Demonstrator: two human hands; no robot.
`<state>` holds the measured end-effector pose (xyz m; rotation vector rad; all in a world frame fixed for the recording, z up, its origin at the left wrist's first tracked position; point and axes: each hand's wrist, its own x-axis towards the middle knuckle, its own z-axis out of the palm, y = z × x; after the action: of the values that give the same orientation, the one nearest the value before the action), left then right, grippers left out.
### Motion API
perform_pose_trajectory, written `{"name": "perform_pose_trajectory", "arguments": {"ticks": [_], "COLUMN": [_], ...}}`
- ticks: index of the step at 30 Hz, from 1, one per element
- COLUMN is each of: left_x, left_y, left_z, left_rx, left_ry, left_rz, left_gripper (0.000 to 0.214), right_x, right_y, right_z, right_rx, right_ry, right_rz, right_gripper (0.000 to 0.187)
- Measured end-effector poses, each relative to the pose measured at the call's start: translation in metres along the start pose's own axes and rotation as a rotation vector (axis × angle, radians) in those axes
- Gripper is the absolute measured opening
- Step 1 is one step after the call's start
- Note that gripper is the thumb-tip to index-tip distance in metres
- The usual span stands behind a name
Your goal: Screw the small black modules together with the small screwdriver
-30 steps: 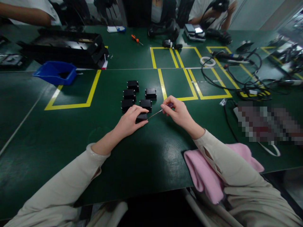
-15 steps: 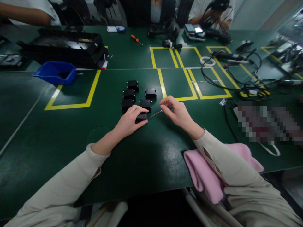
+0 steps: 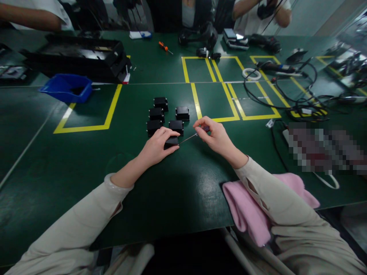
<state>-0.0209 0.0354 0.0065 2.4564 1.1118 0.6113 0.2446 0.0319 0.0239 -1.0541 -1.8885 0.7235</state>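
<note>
My left hand (image 3: 159, 147) grips a small black box (image 3: 171, 142) on the green table, thumb at its near side and fingers over its far side. In my right hand (image 3: 213, 135) is a screwdriver (image 3: 187, 138), pinched by its dark handle. Its thin metal shaft slants down to the left, and the tip meets the right end of the held box. Just beyond my left hand stand several similar black boxes (image 3: 176, 127) with small bright fittings at their ends. My palm hides part of the held box.
A blue scoop-shaped bin (image 3: 69, 88) and stacked black trays (image 3: 77, 57) lie at far left. An orange screwdriver (image 3: 163, 46) rests at the back. Cables (image 3: 275, 95) coil at right. A pink cloth (image 3: 246, 210) lies under my right forearm. People sit across the table.
My hands, the held box and the screwdriver stay almost in place. Across the table at right, a person's arms have lifted and shifted with a dark object.
</note>
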Motion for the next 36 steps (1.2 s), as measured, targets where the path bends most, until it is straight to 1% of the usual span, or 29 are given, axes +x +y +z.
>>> {"name": "perform_pose_trajectory", "arguments": {"ticks": [5,11,15,16,20,23,25,30,33,35,36], "left_x": [-0.0003,0.0001,0.0002,0.0001,-0.0001,0.0,0.0001,0.0001,-0.0001,0.0001,0.0002], "left_y": [-0.0008,-0.0009,-0.001,-0.0009,-0.0002,0.0002,0.0002,0.0001,0.0003,0.0005,0.0006], "left_z": [0.0002,0.0002,0.0007,0.0008,0.0006,0.0,-0.0002,-0.0002,-0.0004,-0.0006,-0.0007], "left_rx": [0.003,0.003,0.003,0.003,0.007,0.013,0.013,0.009,0.008,0.007,0.008], "left_ry": [-0.004,-0.01,-0.007,-0.004,0.005,-0.002,-0.009,-0.01,-0.009,-0.011,-0.015], "left_rz": [-0.007,-0.008,-0.014,-0.011,0.005,-0.003,-0.012,-0.017,-0.019,-0.022,-0.024], "left_gripper": [0.036,0.037,0.038,0.037,0.036,0.036,0.036,0.037,0.036,0.036,0.037], "right_x": [-0.0007,-0.0005,-0.0014,-0.0014,-0.0005,0.0,-0.0002,-0.0012,-0.0011,-0.0009,-0.0008], "right_y": [0.0012,0.0012,0.0008,0.0008,0.0011,0.001,0.0007,0.0004,-0.0006,-0.002,-0.0026], "right_z": [0.0009,0.0019,0.0022,0.0021,0.0012,0.0008,0.0006,0.0002,-0.0001,-0.0002,-0.0002], "right_rx": [0.001,0.01,-0.019,-0.019,0.002,-0.012,-0.037,-0.064,-0.03,0.004,0.019], "right_ry": [0.016,0.0,0.023,0.026,0.004,-0.003,0.012,0.01,0.003,-0.001,-0.008], "right_rz": [-0.068,-0.023,-0.038,-0.042,-0.039,-0.015,-0.024,-0.051,-0.049,-0.022,-0.002], "right_gripper": [0.014,0.012,0.024,0.025,0.014,0.014,0.011,0.022,0.016,0.01,0.011]}}
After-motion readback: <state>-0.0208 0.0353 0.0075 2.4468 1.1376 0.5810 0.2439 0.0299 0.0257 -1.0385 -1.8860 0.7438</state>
